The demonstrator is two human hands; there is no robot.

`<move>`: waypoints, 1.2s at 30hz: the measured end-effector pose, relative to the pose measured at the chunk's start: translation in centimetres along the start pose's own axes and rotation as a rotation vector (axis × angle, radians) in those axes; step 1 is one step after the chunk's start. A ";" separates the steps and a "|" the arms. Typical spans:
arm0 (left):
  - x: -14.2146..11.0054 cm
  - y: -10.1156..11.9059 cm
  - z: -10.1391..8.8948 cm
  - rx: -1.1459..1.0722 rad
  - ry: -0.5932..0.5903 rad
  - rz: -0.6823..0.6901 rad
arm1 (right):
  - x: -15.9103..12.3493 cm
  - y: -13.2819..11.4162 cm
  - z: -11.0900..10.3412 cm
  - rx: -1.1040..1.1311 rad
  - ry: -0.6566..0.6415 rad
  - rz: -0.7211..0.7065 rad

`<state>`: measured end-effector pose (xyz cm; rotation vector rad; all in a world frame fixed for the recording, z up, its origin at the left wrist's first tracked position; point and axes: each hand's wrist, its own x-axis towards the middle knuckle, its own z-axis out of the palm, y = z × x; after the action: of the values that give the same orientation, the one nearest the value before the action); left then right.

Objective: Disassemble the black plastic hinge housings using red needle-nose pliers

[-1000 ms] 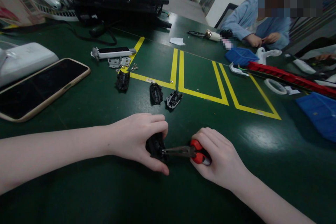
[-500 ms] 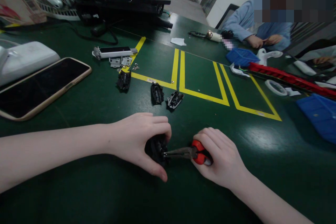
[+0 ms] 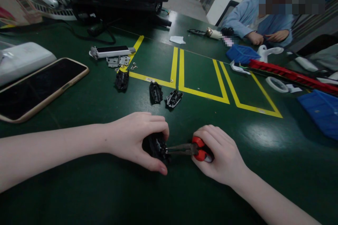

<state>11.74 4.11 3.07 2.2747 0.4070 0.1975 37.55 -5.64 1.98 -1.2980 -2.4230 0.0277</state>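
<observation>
My left hand (image 3: 138, 139) is closed around a black plastic part (image 3: 157, 146), thumb below and fingers over its top. In my right hand (image 3: 220, 154) are long-nose pliers (image 3: 182, 148) with red handles, gripped in the fist. The plier tips point left and meet the right side of the black part; whether they pinch something there I cannot tell. Beyond my hands lie three similar black pieces on the green table: one at the left (image 3: 121, 79), a middle one (image 3: 156, 92) and a grey-edged one (image 3: 174, 98).
A phone (image 3: 42, 88) lies at the left beside a white device (image 3: 29, 58). Small metal plates (image 3: 118, 61) and several rings (image 3: 134, 66) sit near yellow tape (image 3: 203, 93). Blue bins (image 3: 320, 112) and a red strip (image 3: 293, 74) are at the right. A person in blue (image 3: 245, 17) sits across.
The view has shifted slightly. The plier tips have moved a little right relative to the black part, which appears turned slightly. Both hands keep their holds.
</observation>
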 end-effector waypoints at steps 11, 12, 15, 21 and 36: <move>0.0 -0.4 0.2 0.015 0.020 0.064 | 0.0 0.0 -0.3 -0.003 -0.085 0.000; 0.0 -0.4 0.2 0.012 0.023 0.066 | 0.1 0.0 -0.3 0.001 -0.090 0.003; -0.1 -0.3 0.2 0.003 0.024 0.071 | 0.1 0.0 -0.4 0.011 -0.103 0.006; -0.4 0.0 0.4 0.011 0.066 0.051 | 0.1 -0.1 -0.5 0.026 -0.109 0.011; -0.2 -0.2 0.6 0.059 0.069 0.092 | 0.0 -0.1 -0.4 0.003 -0.084 -0.020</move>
<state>11.66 3.74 2.50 2.3515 0.3485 0.3152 37.64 -5.80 2.35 -1.2955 -2.5050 0.0820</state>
